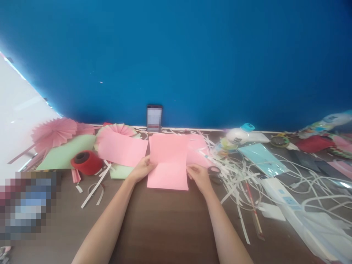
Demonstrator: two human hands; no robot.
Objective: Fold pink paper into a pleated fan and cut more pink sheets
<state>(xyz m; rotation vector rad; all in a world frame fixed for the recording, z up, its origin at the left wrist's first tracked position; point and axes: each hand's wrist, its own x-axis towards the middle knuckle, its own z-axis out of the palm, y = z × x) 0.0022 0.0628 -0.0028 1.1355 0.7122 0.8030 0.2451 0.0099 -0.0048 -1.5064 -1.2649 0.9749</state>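
A sheet of pink paper stands tilted up between my hands above the brown table, with a faint crease across its middle. My left hand pinches its left edge, thumb in front. On the opposite edge my right hand grips the sheet with its fingers closed. Another pink sheet lies behind my left hand, over some light green paper. More pink paper is partly hidden behind the held sheet. Close to my right hand are scissors, mostly covered by paper strips.
White paper strips and cables crowd the right, with a power strip, a pencil and a glue bottle. On the left are a red roll and pleated pink fans. A phone leans on the blue wall.
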